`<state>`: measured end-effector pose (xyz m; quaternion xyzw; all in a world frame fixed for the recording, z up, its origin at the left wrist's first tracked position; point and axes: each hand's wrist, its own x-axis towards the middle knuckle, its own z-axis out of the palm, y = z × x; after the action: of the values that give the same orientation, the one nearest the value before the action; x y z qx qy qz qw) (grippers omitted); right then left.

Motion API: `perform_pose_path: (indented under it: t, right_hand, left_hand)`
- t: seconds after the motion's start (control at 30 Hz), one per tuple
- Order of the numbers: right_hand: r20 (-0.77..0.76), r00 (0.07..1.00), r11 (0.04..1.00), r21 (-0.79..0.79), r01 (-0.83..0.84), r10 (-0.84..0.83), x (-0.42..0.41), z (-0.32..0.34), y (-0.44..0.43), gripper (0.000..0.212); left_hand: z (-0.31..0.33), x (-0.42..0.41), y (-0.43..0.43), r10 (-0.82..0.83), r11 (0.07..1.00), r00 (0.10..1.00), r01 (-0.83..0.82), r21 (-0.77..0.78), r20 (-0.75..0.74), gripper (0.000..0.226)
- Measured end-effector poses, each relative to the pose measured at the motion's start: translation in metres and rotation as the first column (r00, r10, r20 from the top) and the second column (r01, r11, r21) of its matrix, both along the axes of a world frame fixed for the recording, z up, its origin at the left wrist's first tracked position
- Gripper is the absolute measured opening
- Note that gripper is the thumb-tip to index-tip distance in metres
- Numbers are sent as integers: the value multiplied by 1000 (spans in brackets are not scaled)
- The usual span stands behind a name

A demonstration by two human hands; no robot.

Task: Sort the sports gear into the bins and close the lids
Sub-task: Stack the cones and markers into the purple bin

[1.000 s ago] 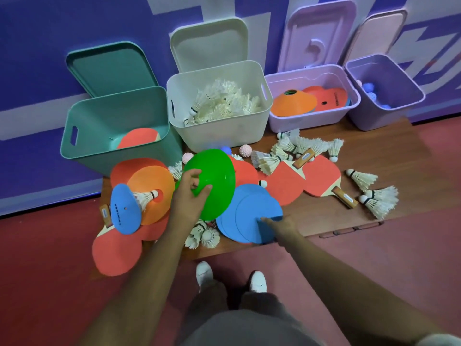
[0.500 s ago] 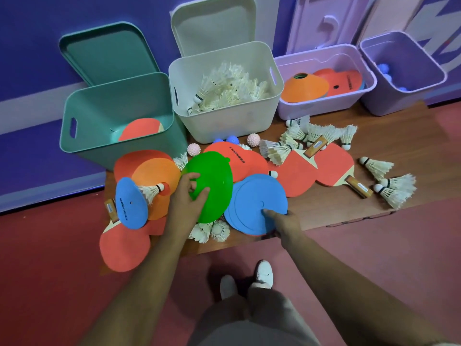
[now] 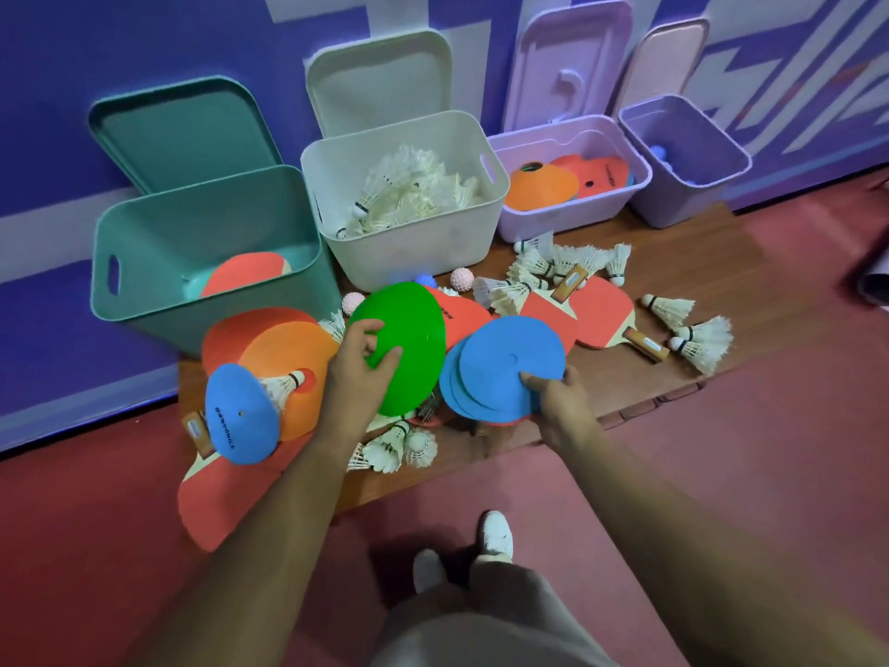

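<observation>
My left hand [image 3: 358,373] grips a green flat disc [image 3: 406,344] by its near edge and holds it tilted above the pile. My right hand [image 3: 560,402] pinches the near edge of a small stack of blue discs [image 3: 505,365], lifted slightly off the board. Four open bins stand along the wall: a teal bin [image 3: 144,300] with a red paddle inside, a white bin [image 3: 409,252] full of shuttlecocks, a lilac bin [image 3: 567,214] holding orange and red discs, and a purple bin [image 3: 673,195] with blue balls.
On the wooden board [image 3: 683,276] lie red paddles [image 3: 601,310], loose shuttlecocks [image 3: 697,339], an orange disc [image 3: 284,358], another blue disc [image 3: 240,416] and small spiky balls [image 3: 462,280]. Four lids lean against the purple wall. My feet stand on the red floor.
My right hand has closed on the blue discs and raised their near edge. My left hand still holds the green disc, tilted a little more. The view has shifted slightly.
</observation>
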<state>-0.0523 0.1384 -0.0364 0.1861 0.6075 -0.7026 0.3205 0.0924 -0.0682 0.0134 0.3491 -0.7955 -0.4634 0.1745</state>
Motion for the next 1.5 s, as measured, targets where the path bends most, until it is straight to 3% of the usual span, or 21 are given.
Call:
perform_pose_path:
  t: [0.1,0.37,0.53,0.73,0.87,0.97,1.23,1.37,1.5]
  right_hand:
    - [-27,999,995,-90,29,-32,-9,25,12,54]
    - [-177,984,964,-263,-29,-19,-71,93,20,52]
    - [-249,969,944,-322,-79,-4,-141,121,16,52]
    - [-259,963,949,-276,-149,76,-247,110,16,50]
    - [-307,937,966,-139,-217,166,-324,100,25,41]
    - [-344,907,963,-29,-267,241,-384,95,24,48]
    - [-402,826,916,240,-322,396,-493,64,-13,38]
    - [-403,724,804,477,-356,560,-511,52,-33,33]
    - [-410,560,649,683,-335,720,-523,45,-44,30]
  left_hand:
    - [15,-15,2,-28,999,999,27,-34,-45,31]
    - [74,-85,12,-96,995,983,93,-26,-156,41]
    - [100,-146,23,-116,993,975,108,-49,-190,62]
    - [81,-238,38,-46,997,983,33,-76,-178,101]
    - [79,-309,63,26,988,993,-43,-149,-112,102]
    - [74,-359,69,71,974,997,-72,-215,-11,104]
    - [24,-463,39,120,935,943,-2,-355,309,99]
    - [-13,-492,25,65,923,857,143,-358,511,103]
    - [-44,-506,24,51,890,779,249,-383,625,98]
